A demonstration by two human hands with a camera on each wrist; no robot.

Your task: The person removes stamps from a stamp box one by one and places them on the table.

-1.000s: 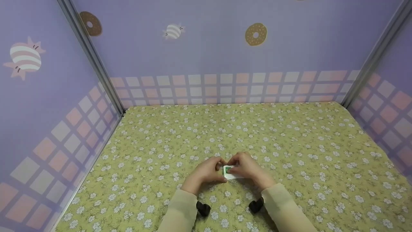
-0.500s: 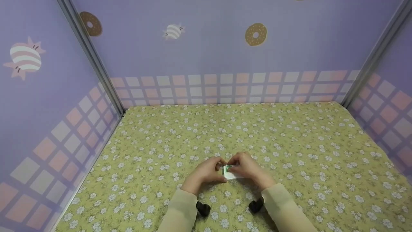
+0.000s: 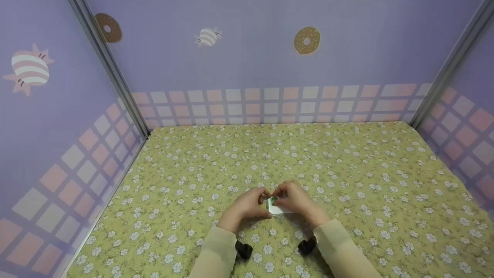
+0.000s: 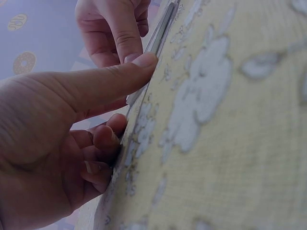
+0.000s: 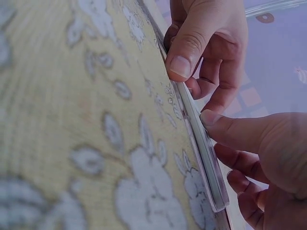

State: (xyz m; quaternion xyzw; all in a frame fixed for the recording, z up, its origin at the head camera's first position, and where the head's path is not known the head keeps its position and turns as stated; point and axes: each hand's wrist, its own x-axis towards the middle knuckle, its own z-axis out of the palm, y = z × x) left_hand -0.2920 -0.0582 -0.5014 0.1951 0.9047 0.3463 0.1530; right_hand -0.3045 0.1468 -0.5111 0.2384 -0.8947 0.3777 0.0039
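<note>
A white card (image 3: 281, 209) with a green patch (image 3: 274, 200) lies flat on the flowered tabletop, between the two hands. In the right wrist view the card sits in a thin clear plastic case (image 5: 219, 203). My left hand (image 3: 247, 205) holds the case's left end between its thumb and fingers, close to the table. My right hand (image 3: 298, 200) reaches over the card from the right, its thumb and curled fingers pinching at the card near the green patch. The right hand hides much of the card.
A yellow-green tablecloth (image 3: 247, 154) with white flowers covers the table. Faint straight clear edges (image 3: 320, 197) show just right of the right hand. Printed purple walls (image 3: 247, 65) enclose the back and both sides. Each sleeve has a black wrist mount (image 3: 244, 251) at its cuff.
Less of the green patch shows beside the right thumb than a second ago, with more white at its left. Both hands stay in nearly the same place.
</note>
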